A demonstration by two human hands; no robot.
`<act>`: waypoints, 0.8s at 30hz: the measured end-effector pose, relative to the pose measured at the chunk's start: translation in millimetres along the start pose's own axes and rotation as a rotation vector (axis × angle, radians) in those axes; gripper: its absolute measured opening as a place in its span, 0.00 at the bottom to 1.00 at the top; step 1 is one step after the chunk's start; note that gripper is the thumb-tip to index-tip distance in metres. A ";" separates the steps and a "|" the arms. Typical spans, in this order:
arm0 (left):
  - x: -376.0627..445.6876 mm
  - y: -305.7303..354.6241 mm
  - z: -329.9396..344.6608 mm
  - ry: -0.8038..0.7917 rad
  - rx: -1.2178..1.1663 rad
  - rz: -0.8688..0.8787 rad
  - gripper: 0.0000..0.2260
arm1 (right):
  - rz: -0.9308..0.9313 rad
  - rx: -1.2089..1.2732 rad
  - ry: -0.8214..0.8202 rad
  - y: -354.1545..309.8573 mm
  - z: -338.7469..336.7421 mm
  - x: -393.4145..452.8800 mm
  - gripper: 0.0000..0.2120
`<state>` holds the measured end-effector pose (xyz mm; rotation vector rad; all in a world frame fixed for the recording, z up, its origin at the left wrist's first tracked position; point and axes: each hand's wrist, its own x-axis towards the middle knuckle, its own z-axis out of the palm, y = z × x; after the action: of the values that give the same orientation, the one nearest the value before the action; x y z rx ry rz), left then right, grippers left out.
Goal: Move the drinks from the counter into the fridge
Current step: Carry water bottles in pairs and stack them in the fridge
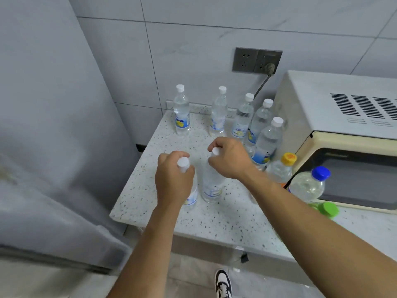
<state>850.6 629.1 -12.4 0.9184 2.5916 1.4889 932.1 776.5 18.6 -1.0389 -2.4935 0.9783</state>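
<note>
Speckled white stone tabletop [214,222] carries the drinks. Your left hand [174,181] curls round the neck of one clear plastic bottle with a white cap [191,197]; your right hand [229,158] pinches the capped neck of its upright neighbour bottle [211,186]. Both bottles appear to stand on the tabletop, close side by side. Five more white-capped clear bottles [181,112] stand behind, with an orange-capped bottle [281,168], a blue-capped bottle [309,183] and a green cap [327,209] beside the cream microwave [343,125]. Grey fridge [53,125] is at left, door apparently shut.

Risks: neck grips let full bottles swing or slip; your right forearm passes near the coloured-cap bottles and could topple them; both hands full leaves none for the door.
</note>
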 end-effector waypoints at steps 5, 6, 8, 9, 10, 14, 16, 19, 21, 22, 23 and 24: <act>-16.8 -9.0 4.4 0.009 -0.039 0.012 0.18 | -0.017 0.092 0.132 14.0 13.7 -26.1 0.12; -19.2 -14.4 5.4 -0.006 -0.079 -0.005 0.19 | -0.013 0.120 0.145 19.4 19.4 -31.2 0.15; -24.7 -26.6 8.6 -0.078 -0.150 -0.056 0.24 | 0.023 0.204 0.126 32.5 32.3 -40.1 0.23; -28.3 -32.8 10.4 -0.122 -0.172 -0.078 0.27 | 0.047 0.252 0.105 39.6 38.7 -44.1 0.28; -32.2 -38.7 12.7 -0.161 -0.185 -0.098 0.30 | 0.068 0.301 0.084 46.7 44.6 -47.6 0.30; -39.1 -60.8 24.3 -0.254 -0.229 -0.267 0.32 | 0.139 0.425 -0.015 68.7 62.9 -50.7 0.32; -39.1 -72.6 31.9 -0.289 -0.241 -0.349 0.30 | 0.174 0.468 -0.061 77.4 70.6 -48.5 0.33; -39.5 -80.3 40.7 -0.298 -0.238 -0.407 0.32 | 0.183 0.518 -0.095 87.2 79.9 -45.9 0.33; -42.4 -79.0 43.0 -0.256 -0.241 -0.422 0.30 | 0.161 0.539 -0.080 90.8 82.6 -46.2 0.31; -45.2 -77.9 43.1 -0.228 -0.255 -0.428 0.29 | 0.146 0.548 -0.067 92.6 83.3 -46.7 0.30; -49.5 -76.7 42.4 -0.198 -0.273 -0.436 0.27 | 0.129 0.560 -0.056 94.4 83.6 -48.7 0.29; -55.2 -74.8 40.6 -0.169 -0.294 -0.451 0.26 | 0.113 0.575 -0.049 96.3 83.3 -51.8 0.28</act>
<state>872.2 605.7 -108.6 0.3762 2.1840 1.5222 980.2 749.1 -107.3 -0.9690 -1.9972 1.6377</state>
